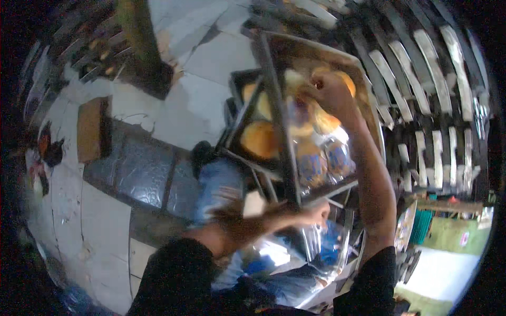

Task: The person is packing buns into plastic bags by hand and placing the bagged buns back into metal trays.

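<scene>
In the tray [286,121] at upper centre, with a clear bag [332,245] seemingly gripped lower centre by the closed left hand [315,214], picking by the curled right hand [332,94] (hold unclear) appears underway, gentle lifting of the tray's buns [326,123] being required.

Clear plastic, glossy and crinkled, wraps the packed buns [311,164] and forms the loose bag [337,241], while the bare bun [259,140] shows a smooth crust with a soft sheen. The tray [285,137] looks like dark, dull metal. Matt black cloth makes the sleeve [174,274], faded denim the trousers [219,181] — and the floor tiles [184,116] look smooth, faintly shiny.
</scene>
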